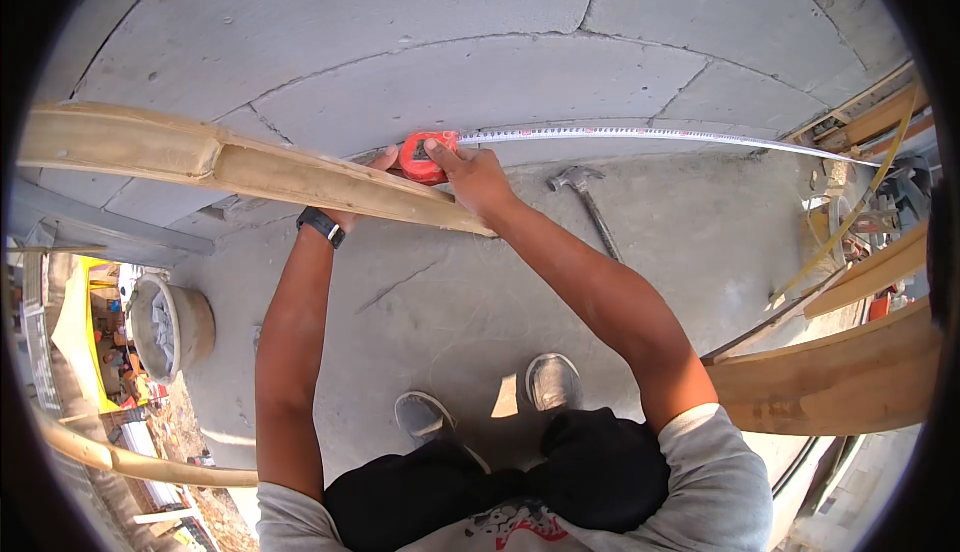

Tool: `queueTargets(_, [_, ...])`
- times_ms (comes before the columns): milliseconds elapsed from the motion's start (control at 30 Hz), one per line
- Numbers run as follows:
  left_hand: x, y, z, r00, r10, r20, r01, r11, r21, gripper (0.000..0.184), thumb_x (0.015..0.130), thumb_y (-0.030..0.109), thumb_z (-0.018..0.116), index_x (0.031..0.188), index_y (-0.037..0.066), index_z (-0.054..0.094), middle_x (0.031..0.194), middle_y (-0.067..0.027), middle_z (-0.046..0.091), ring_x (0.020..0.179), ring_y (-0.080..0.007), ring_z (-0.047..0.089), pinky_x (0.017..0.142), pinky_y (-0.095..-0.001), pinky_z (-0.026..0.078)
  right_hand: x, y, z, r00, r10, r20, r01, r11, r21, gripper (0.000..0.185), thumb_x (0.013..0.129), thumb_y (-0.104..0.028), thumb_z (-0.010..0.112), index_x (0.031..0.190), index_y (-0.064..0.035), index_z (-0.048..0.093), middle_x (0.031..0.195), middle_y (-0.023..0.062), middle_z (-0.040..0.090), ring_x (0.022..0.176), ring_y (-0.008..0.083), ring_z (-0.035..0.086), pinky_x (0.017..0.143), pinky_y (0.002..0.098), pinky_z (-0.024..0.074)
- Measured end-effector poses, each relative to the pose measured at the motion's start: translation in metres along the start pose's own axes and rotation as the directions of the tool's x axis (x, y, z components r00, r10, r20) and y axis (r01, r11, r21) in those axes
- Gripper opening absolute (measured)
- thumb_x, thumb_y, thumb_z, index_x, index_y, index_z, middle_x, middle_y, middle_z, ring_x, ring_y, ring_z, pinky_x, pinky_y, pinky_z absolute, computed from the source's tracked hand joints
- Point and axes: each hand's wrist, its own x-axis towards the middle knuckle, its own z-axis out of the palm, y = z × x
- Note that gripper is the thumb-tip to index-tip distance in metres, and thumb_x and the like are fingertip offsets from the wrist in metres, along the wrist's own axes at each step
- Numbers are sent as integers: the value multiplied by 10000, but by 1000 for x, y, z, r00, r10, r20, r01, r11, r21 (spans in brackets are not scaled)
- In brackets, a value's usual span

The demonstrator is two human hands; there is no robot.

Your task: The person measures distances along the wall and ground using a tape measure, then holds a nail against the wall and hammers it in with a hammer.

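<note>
A red tape measure [428,159] is held at the grey block wall [480,82], above the end part of a long wooden board [300,177]. My right hand [474,180] is closed on its case from the right, with the thumb on its face. The white blade [600,133] runs out to the right along the wall. My left hand [368,174], with a dark watch on the wrist, is mostly hidden behind the board; some fingers show beside the tape case. What that hand grips cannot be made out fully.
A hammer [588,207] lies on the concrete floor [400,292], right of my hands. A round tub [172,327] stands at the left. Wooden planks [840,377] are at the right. My shoes are on the floor below.
</note>
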Motion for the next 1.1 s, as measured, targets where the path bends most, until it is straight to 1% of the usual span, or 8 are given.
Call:
queueTargets(100, [2,26,35,1000,9,27,-5,988,-156,518,937,489,547,1169,32,615,1121,-87,630,989,-136,569,829,-312,471,-5,-4,2,997,-71,15,72,991,-116,606,896,-563,580,862,31,693,694,114,621,643,197,567,636,366,458])
queueTargets(200, [24,4,35,934,353,-58,-337,921,195,514,907,481,599,1159,34,627,1098,-69,626,938,-139,565,825,-307,464,-1,-8,-1,996,6,88,10,983,-185,657,889,-604,557,863,38,695,735,146,644,714,213,593,703,374,464])
queueTargets(333, [14,28,59,999,25,-33,-36,921,-387,399,900,375,637,1124,44,640,1063,-44,630,940,-124,572,826,-279,462,-4,-8,-5,995,42,88,-1,906,-423,698,888,-631,538,899,45,711,797,126,665,752,200,605,711,348,474])
queueTargets(567, [15,13,32,996,-30,-86,4,957,-291,410,876,395,657,1103,54,678,991,-38,650,872,-123,568,800,-283,458,-6,-4,-43,940,302,157,-315,946,71,622,961,-514,493,1230,44,539,941,100,687,611,105,540,537,257,462])
queueTargets(800, [-6,5,11,999,-45,7,44,912,-408,312,899,346,616,1052,76,649,1028,-54,658,886,-131,598,810,-294,482,8,41,-66,960,276,-48,-221,850,478,409,977,-424,516,1120,-42,544,877,46,605,585,101,499,488,254,423])
queueTargets(900, [-17,-3,-12,992,-18,-122,-15,966,-259,385,889,323,655,1136,35,586,948,-55,639,870,-148,622,763,-273,529,11,56,-73,961,240,-135,-108,779,618,305,985,-382,515,975,-77,527,813,30,565,553,98,480,457,255,403])
queueTargets(1033, [-33,-4,-44,984,-72,164,87,993,-83,352,933,337,587,1154,63,588,954,-57,641,789,-130,631,631,-264,521,12,66,-89,961,208,-183,-41,761,647,259,968,-364,563,891,-117,541,726,-19,532,560,87,474,490,258,421])
queueTargets(1100, [-32,-33,-61,943,332,21,-291,793,535,332,944,332,570,1147,71,595,914,-36,638,731,-127,609,614,-266,499,8,66,-91,958,211,-195,-42,773,633,264,964,-355,571,858,-116,539,705,-19,525,555,86,471,486,256,416])
